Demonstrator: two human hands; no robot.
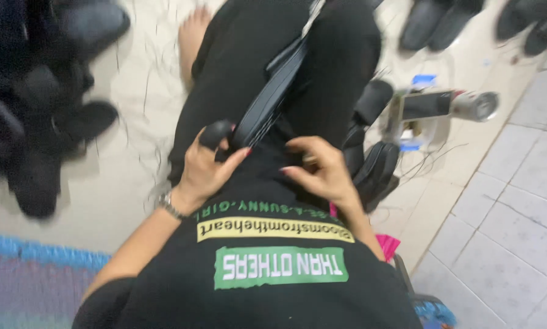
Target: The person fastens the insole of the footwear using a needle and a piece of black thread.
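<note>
- Two hands meet at one long black strap-like piece (pixel 272 97), flat with a pale edge, which lies slanted across the person's lap (pixel 237 73) and runs up toward the top edge of the view.
- The left hand (pixel 203 170) is closed around the lower end of that black piece: the thumb, with a dark cover on its tip, presses on top and a red-nailed finger lies along its side.
- The right hand (pixel 322 170) sits just beside the same end with fingers curled inward; motion blur hides whether they actually pinch the piece or only touch it.
- A metal watch (pixel 171 204) circles the left wrist.
- The person sits on the pale floor (pixel 121 176) in black trousers and a black shirt with green and yellow printed panels; a bare foot (pixel 191 36) shows near the top.
- Beside the right knee lie more black pieces (pixel 374 164), stacked loosely.
- Further right stands a small machine (pixel 435 106) with a silver-grey cylinder and blue parts.
- Piles of black shoes (pixel 48 116) fill the floor's left side; more (pixel 438 21) line the top-right corner.
- No container is discernible; everything rests directly on the floor.
</note>
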